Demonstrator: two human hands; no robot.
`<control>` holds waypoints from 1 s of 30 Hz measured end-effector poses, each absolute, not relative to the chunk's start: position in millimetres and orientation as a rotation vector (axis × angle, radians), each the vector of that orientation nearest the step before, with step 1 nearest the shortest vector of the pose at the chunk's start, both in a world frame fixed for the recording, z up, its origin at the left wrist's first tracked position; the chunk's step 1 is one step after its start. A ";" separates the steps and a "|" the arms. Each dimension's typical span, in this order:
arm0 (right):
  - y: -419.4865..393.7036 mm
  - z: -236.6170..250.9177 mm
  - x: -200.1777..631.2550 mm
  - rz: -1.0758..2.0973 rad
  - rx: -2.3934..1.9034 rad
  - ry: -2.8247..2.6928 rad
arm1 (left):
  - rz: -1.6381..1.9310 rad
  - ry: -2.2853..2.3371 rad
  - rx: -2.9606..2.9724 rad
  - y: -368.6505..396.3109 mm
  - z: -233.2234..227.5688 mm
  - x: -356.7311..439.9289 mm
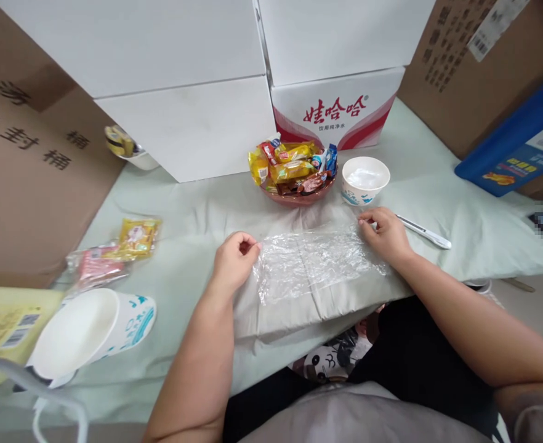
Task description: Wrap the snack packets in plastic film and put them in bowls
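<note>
**Spreading a crinkled clear film flat on the cloth**

Lying on the pale green cloth [193, 209] just in front of the person, the sheet of clear plastic film [315, 261] stretches between the two hands. It is wrinkled all over and catches the light in small creases.

The left hand [234, 258] sits at the sheet's left edge with the fingers curled in and the thumb meeting the fingertips, pinching the film's upper left corner. The right hand [385, 234] rests at the upper right corner, fingers bent and pressed down on the film's edge; whether it grips the film or only pins it cannot be told.

The film looks very light and limp, with no stiffness of its own. It would likely cling to itself, bunch up or tear if pulled hard from one spot, and would lift with any draught. Corners and edges seem the sound places to take hold, with both hands keeping gentle, even tension.

Just beyond the sheet stand a reddish bowl [294, 195] heaped with wrapped snacks [290, 163] and a white paper cup [365, 179]. A white pen [423, 232] lies just right of the right hand. Loose snack packets [114, 252] lie well to the left, near a tipped paper cup [91, 332].
</note>
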State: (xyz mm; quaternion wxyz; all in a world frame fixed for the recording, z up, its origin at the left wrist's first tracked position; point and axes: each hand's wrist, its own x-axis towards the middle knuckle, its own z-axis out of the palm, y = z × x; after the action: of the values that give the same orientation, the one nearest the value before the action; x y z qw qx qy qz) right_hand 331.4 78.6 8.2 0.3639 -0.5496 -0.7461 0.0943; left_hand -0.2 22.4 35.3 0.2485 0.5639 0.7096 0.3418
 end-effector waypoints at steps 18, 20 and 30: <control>75.5 13.1 338.2 0.717 -1.462 -1.459 | 0.917 1.690 1.537 21.5 13.4 20.1; 75.4 12.8 339.2 0.714 -1.452 -1.437 | 0.921 1.698 1.575 21.8 9.9 19.5; 81.0 8.4 344.3 0.302 -1.773 -1.732 | 0.835 1.889 1.717 22.0 9.3 21.9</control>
State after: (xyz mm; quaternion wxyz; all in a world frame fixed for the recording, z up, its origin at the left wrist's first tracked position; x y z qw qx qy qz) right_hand 344.3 81.0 8.4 0.3167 -0.6736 -0.6578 0.1147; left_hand 21.9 22.0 9.3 0.2260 0.6228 0.6851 0.3027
